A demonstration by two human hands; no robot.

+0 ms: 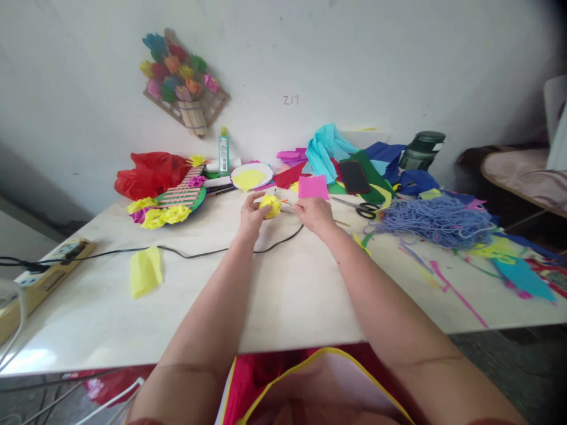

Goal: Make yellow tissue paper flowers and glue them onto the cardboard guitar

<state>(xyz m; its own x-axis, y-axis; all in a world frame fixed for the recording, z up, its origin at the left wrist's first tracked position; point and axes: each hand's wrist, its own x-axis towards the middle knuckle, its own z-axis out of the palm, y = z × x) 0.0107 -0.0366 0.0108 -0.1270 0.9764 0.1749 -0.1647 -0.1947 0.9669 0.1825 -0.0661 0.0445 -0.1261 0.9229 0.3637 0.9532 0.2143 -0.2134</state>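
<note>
Yellow crumpled-paper flower (271, 205) is located above the middle of the white table (292, 289), between the two hands. The fingers of the left hand (251, 215) are closed around its left side. The fingers of the right hand (315, 213) are drawn together on a thin, pale stick-like piece (290, 203) pointing toward the flower; blur prevents closer identification.

Just beyond the right hand lies a bright pink square of paper (313, 187). To its right are black-handled scissors (367, 210), with a tangled heap of blue-violet yarn (438, 221) next to them. A dark rectangular phone (354, 177) rests on green sheet material (374, 177) behind the scissors.

Left of the hands stands a round-based craft piece with pink-and-white slats (177, 196), trimmed with yellow and magenta paper blooms. A white round plate (270, 173) bearing yellow paper is set between it and the hands. Nearer the person, a loose yellow sheet (146, 271) lies flat. A black cord (208, 255) extends from the beige power strip (46, 286), passes the left forearm and reaches near the right hand.
</note>
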